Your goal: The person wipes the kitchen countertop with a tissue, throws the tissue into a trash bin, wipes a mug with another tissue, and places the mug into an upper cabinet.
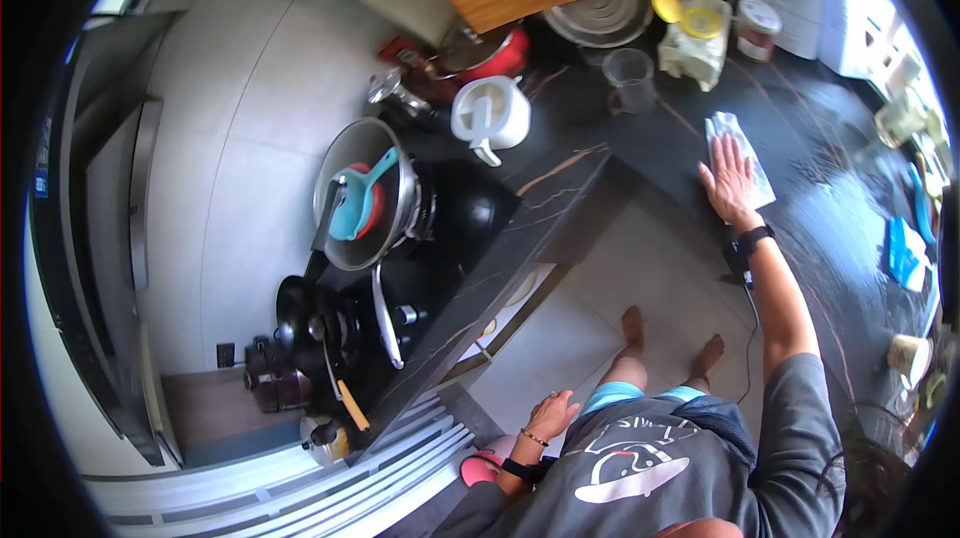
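Observation:
My right hand point(731, 186) lies flat with its fingers stretched out on a pale, folded cloth point(762, 188) on the dark counter. The cloth sticks out beyond my fingertips and along the outer side of the hand. Down by my waist, my left hand point(552, 414) hangs in the air, loosely open with nothing in it. Wet-looking streaks show on the counter point(815, 223) to the right of the cloth.
Left of me, a large metal pan point(345, 243) holding a turquoise strainer point(365, 200) sits on the stove. Behind are a white lidded pitcher point(508, 110), a red pot point(500, 56), a clear cup point(630, 88) and a jar point(758, 26). A drawer point(508, 323) stands open below the stove.

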`<state>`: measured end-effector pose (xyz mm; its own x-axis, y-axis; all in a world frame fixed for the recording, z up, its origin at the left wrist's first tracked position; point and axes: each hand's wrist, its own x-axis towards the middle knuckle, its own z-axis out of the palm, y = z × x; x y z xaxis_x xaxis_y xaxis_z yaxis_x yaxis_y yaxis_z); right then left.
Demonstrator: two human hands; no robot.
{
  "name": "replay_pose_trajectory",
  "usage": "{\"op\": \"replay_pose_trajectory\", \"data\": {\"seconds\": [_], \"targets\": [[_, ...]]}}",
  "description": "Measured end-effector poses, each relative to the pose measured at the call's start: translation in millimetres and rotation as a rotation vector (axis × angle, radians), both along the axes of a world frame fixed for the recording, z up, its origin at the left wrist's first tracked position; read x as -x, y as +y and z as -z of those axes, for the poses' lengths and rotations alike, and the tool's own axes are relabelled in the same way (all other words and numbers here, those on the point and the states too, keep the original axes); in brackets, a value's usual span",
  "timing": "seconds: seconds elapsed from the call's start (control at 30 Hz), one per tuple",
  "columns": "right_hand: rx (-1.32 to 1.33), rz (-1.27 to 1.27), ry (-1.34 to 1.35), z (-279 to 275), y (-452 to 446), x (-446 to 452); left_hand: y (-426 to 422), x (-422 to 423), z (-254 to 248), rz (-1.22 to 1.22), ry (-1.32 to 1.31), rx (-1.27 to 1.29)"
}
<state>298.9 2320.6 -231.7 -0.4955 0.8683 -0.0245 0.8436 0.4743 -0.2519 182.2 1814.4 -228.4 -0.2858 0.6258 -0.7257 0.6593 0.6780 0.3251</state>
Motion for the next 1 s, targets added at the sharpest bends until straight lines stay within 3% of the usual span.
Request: {"op": "replay_pose_trajectory", "data": {"seconds": [0.2, 0.37, 0.53, 0.6, 0.73, 0.87, 1.0], "targets": [[-0.039, -0.44, 0.047, 2, -41, 133, -32, 23, -4, -0.152, 0.006, -0.038], [-0.099, -0.518, 0.057, 0, -101, 211, -50, 28, 1, -0.255, -0.027, -0.064], [-0.059, -0.53, 0.183, -3, -211, 237, -72, 27, 11, -0.338, -0.029, -0.172], [0.159, -0.664, 0.159, -4, -279, 236, -82, 27, 11, -0.357, -0.028, -0.188], [0.154, -1.057, 0.291, 7, -336, 244, -90, 31, 15, -0.321, -0.046, -0.174], [-0.02, -1.069, 0.302, 16, -287, 238, -87, 43, 11, -0.283, -0.031, -0.194], [-0.042, -0.808, 0.216, 9, -202, 212, -73, 55, 12, -0.184, -0.02, -0.171]]}}
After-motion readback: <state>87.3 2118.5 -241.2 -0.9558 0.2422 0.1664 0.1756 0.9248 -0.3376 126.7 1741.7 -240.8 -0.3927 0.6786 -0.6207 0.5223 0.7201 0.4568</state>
